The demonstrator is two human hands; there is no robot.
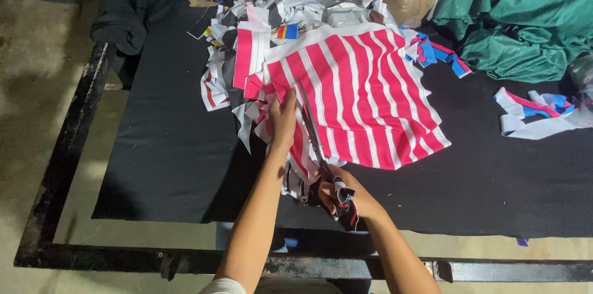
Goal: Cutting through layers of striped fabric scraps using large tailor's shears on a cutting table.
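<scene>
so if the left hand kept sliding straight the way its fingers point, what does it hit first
Probably more of the pink and white striped fabric that the left hand already presses on; beyond that lies the pile of cut scraps, though depth is hard to judge.

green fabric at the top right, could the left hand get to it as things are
Probably not easily: the left hand presses the pink and white striped cloth, and the green fabric lies far across it on the other side. The right hand with the scissors sits nearer.

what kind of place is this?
Likely a small garment cutting workshop: right hand works scissors through striped fabric, offcut strips heaped on a black-covered table.
</scene>
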